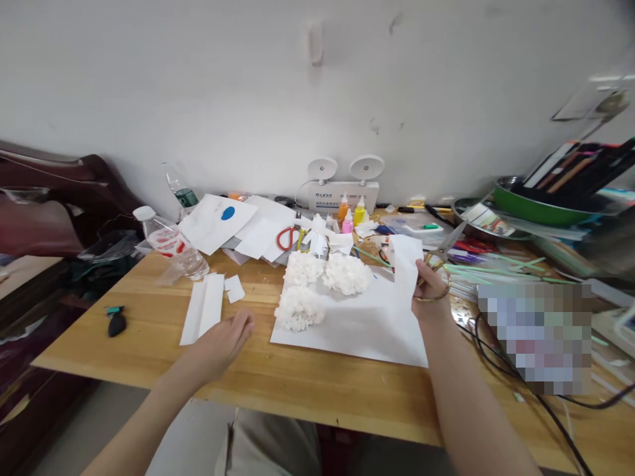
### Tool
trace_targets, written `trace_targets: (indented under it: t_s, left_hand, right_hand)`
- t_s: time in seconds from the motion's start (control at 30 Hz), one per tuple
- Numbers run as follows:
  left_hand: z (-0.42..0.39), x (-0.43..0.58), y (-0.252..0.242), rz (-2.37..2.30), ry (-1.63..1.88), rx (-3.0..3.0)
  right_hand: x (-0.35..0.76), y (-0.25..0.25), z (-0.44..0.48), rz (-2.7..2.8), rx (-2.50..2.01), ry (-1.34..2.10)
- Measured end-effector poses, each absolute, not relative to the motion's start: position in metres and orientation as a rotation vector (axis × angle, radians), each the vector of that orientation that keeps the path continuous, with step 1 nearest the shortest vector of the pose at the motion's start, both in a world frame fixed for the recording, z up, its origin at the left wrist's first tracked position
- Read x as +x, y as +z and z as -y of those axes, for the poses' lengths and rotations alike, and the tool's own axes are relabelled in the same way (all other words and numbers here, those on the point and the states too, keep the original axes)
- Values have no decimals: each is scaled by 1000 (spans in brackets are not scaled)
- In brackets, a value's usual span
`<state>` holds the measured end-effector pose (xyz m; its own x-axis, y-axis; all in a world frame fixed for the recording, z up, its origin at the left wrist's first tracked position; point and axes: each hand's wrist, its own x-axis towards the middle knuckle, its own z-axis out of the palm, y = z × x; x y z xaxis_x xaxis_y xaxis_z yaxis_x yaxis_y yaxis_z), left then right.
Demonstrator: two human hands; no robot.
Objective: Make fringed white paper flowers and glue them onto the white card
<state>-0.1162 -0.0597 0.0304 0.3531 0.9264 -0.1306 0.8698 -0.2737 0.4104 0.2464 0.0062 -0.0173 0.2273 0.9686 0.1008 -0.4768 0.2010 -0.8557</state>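
Observation:
My right hand (430, 285) is closed around a pair of gold-handled scissors (451, 241), blades pointing up and away to the right. The same hand pinches a white paper strip (407, 264) that hangs over the white sheet (367, 330). Three fluffy white clumps (300, 309) of small pieces lie on the left part of that sheet. My left hand (225, 340) is over the wood, fingers together and slightly curled, with nothing visible in them. Just beyond it lie a folded white paper (204, 307) and small white paper pieces (235, 289).
A water bottle (171, 244) stands at the left, near loose papers (268, 231). Red-handled pliers (285, 238) and small paint bottles (360, 213) sit behind the clumps. Green straws (516, 264), black cables (496, 360) and a green pan (540, 205) crowd the right. A black-and-green item (116, 322) lies far left.

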Motion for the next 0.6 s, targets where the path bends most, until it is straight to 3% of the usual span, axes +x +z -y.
trace_targets:
  t_s: [0.3,0.6]
  left_hand:
    - [62,-118,33,-1397,144,2204]
    - [63,-59,30,-900,776,1637]
  right_hand:
    - [241,-11,-3,756,-781,1145]
    - [241,-14,-4,701,-773,1184]
